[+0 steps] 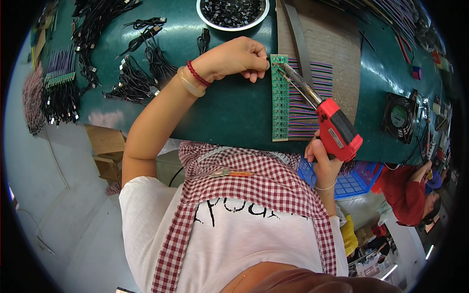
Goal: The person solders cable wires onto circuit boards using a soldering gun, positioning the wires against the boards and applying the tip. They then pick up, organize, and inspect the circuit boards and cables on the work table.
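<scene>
A long green circuit board strip [280, 105] lies on a brown board, with rows of coloured ribbon wires [310, 107] running out from its right side. My right hand [323, 157] is wrapped round the handle of a red and black soldering gun [337, 132]. The gun's metal tip reaches the upper end of the strip. Close to that same end, at the strip's left edge, my left hand [243, 58] is closed in a pinch. Whatever sits between its fingertips is too small and hidden to name.
A white bowl of small black parts [232, 13] stands at the far edge. Bundles of black cables [134, 80] lie to the left on the green table [220, 115]. A grey metal bar [299, 44] rests on the brown board [337, 53]. Rightward is a black fan [399, 116].
</scene>
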`<state>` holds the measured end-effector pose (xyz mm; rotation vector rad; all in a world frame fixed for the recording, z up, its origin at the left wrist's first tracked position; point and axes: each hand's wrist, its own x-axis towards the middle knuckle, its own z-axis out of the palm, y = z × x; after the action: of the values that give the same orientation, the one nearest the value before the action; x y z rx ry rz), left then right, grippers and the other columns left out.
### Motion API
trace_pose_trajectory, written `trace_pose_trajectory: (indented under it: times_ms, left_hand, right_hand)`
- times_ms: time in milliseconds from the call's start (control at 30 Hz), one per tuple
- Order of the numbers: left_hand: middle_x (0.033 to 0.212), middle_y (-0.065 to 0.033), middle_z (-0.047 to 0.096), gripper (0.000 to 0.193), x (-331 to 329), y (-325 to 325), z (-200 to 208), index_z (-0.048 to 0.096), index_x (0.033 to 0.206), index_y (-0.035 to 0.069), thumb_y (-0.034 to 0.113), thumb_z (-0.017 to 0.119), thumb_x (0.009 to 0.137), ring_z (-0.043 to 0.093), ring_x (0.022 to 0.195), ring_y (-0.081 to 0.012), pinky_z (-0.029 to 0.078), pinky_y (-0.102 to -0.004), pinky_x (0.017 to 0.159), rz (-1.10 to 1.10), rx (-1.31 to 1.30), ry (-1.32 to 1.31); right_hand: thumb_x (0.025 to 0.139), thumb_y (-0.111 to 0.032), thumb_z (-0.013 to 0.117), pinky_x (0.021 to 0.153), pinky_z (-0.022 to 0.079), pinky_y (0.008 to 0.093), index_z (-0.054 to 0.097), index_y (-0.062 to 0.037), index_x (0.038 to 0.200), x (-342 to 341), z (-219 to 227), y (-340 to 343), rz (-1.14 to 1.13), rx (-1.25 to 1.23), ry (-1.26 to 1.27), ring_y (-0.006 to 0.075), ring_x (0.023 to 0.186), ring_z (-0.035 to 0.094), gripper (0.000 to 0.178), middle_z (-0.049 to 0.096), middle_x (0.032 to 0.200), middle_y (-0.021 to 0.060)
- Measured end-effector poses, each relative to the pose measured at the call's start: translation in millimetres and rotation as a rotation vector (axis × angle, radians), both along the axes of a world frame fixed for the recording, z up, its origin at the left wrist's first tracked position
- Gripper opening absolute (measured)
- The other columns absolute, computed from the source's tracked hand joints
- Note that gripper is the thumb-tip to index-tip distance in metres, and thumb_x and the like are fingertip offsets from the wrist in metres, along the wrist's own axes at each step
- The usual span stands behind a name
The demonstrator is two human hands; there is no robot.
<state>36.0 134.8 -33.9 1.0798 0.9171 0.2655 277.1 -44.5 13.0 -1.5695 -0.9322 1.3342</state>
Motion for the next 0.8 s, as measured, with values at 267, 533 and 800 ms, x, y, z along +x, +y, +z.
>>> trace_pose_trajectory:
  times_ms: [267, 533, 800]
  left_hand:
    - [0.069, -0.0038, 0.063, 0.012, 0.5, 0.0, 1.2, 0.055, 0.073, 0.005, 0.012, 0.059, 0.081, 0.057, 0.056, -0.0063, 0.042, -0.018, 0.051, 0.006, -0.002, 0.016]
    - [0.069, -0.0035, 0.063, 0.011, 0.2, 0.8, 1.1, 0.055, 0.072, 0.005, 0.011, 0.059, 0.08, 0.058, 0.056, -0.0063, 0.042, -0.0179, 0.05, 0.001, -0.01, 0.01]
    - [0.069, -0.0033, 0.063, 0.011, 0.3, 1.1, 0.9, 0.055, 0.073, 0.005, 0.011, 0.058, 0.08, 0.058, 0.056, -0.006, 0.042, -0.0178, 0.05, -0.011, -0.001, 0.006]
  right_hand:
    - [0.085, -0.005, 0.057, 0.045, 0.04, 0.0271, 0.051, 0.0065, 0.094, 2.6, 0.2, -2.2, 0.07, 0.017, 0.02, 0.013, 0.045, 0.044, 0.015, 0.048, 0.057, 0.0067]
    - [0.085, -0.007, 0.057, 0.045, 0.04, 0.0255, 0.046, 0.0081, 0.117, -0.9, 8.2, -1.3, -0.012, 0.002, 0.049, 0.0109, 0.044, 0.042, 0.036, 0.048, 0.057, 0.0058]
    - [0.086, -0.007, 0.056, 0.045, 0.039, 0.0248, 0.044, 0.0092, 0.119, -4.4, 5.0, 3.2, -0.003, 0.021, 0.098, 0.0102, 0.044, 0.042, 0.039, 0.049, 0.057, 0.0055]
